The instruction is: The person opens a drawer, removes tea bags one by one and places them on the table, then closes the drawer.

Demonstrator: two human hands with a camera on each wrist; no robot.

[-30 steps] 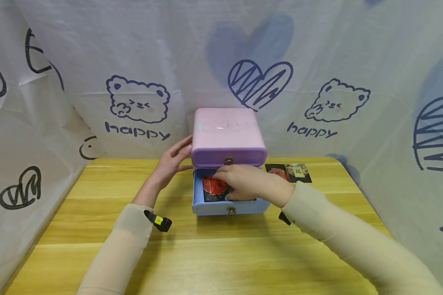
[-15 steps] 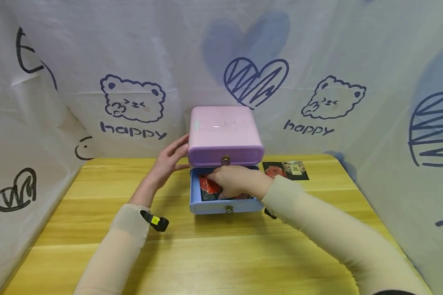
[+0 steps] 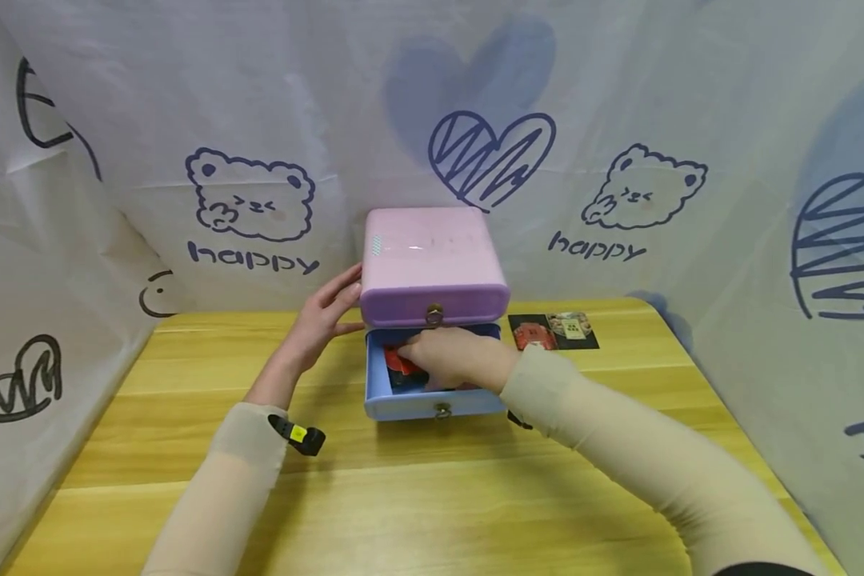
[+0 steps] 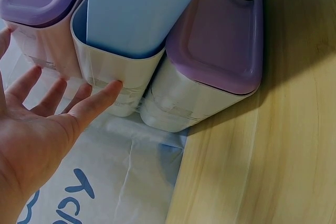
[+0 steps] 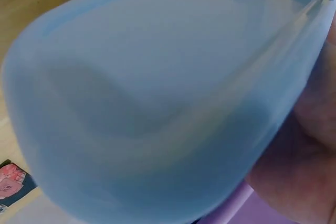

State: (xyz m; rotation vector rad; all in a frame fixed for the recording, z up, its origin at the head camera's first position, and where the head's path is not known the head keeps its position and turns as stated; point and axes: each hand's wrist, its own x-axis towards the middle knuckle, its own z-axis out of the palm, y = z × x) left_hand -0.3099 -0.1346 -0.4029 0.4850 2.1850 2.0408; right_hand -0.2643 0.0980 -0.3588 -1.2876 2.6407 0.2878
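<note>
Head view shows a person's right hand [image 3: 450, 356] inside the pulled-out blue drawer [image 3: 403, 409], beside a red-and-black card [image 3: 403, 370] lying within; whether the hidden fingertips grip anything cannot be told. The left hand [image 3: 317, 324], fingers extended and holding nothing, is at the side of the pink drawer unit [image 3: 432, 248].

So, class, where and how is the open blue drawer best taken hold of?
Likely by the ring pull, pinched from the near side: it hangs at the middle of the front of the blue drawer, clear of the right hand inside.
</note>
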